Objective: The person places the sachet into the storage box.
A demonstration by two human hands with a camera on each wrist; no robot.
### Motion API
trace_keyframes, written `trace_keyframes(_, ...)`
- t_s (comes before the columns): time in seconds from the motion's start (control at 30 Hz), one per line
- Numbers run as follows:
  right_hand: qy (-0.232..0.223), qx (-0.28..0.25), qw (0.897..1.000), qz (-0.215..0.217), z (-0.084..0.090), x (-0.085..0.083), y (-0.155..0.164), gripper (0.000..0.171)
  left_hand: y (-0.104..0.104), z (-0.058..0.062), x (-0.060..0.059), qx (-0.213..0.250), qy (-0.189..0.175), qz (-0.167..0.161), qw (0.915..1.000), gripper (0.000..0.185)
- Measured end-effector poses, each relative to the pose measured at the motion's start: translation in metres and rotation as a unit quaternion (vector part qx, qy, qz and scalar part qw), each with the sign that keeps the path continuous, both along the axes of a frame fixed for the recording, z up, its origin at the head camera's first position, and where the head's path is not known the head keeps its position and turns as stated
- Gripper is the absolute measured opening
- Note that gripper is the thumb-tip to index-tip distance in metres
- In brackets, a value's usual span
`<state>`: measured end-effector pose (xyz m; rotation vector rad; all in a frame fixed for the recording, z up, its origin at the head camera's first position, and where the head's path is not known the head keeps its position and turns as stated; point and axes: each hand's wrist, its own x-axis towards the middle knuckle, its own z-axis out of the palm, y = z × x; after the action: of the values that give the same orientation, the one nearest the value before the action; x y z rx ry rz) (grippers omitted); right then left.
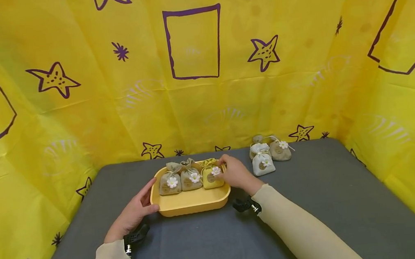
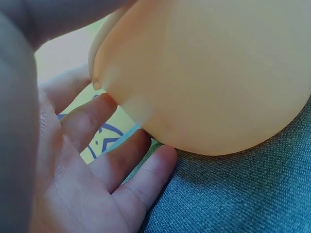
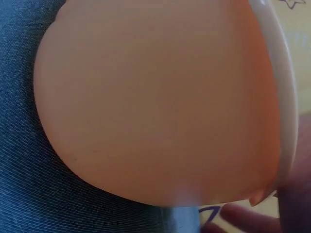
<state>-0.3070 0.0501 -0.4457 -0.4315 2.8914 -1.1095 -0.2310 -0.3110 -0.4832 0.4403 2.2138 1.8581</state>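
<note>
A yellow tray sits on the grey table and holds three small sachets in a row: two beige ones and a yellow one, each with a white flower. My left hand rests against the tray's left wall with straight fingers, thumb near the front rim. The left wrist view shows those fingers touching the tray's underside edge. My right hand grips the yellow sachet at the tray's right end. The tray fills the right wrist view.
Three more sachets lie at the back right of the table: a white one, a beige one and another partly hidden behind them. Yellow star-print cloth walls the table on three sides.
</note>
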Motion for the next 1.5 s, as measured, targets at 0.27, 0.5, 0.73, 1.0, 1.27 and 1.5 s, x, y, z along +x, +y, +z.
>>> trace_keyframes(0.27, -0.039, 0.071, 0.997, 0.013, 0.005, -0.005, -0.008, 0.047, 0.0, 0.002, 0.0, 0.008, 0.001, -0.008, 0.9999, 0.088)
trace_keyframes(0.5, -0.026, 0.175, 0.984, -0.034, 0.015, -0.002, -0.018, 0.041, 0.0, 0.002, 0.001, 0.011, 0.005, -0.015, 0.9998, 0.088)
trace_keyframes(0.73, -0.013, 0.174, 0.983, -0.055, 0.01, 0.0, -0.017, 0.035, 0.0, 0.001, 0.0, 0.003, 0.004, -0.011, 0.9999, 0.088)
trace_keyframes(1.0, -0.007, -0.127, 0.99, -0.058, -0.011, 0.01, 0.012, 0.055, -0.001, -0.002, 0.001, 0.001, 0.005, -0.005, 1.0, 0.087)
trace_keyframes(1.27, 0.02, -0.34, 0.936, -0.084, -0.017, 0.029, 0.063, 0.056, -0.001, -0.002, 0.0, 0.0, 0.003, -0.004, 1.0, 0.087)
trace_keyframes(1.5, 0.004, -0.425, 0.89, -0.166, -0.017, 0.042, 0.111, 0.052, 0.001, 0.0, 0.001, -0.011, 0.001, 0.0, 0.9999, 0.087)
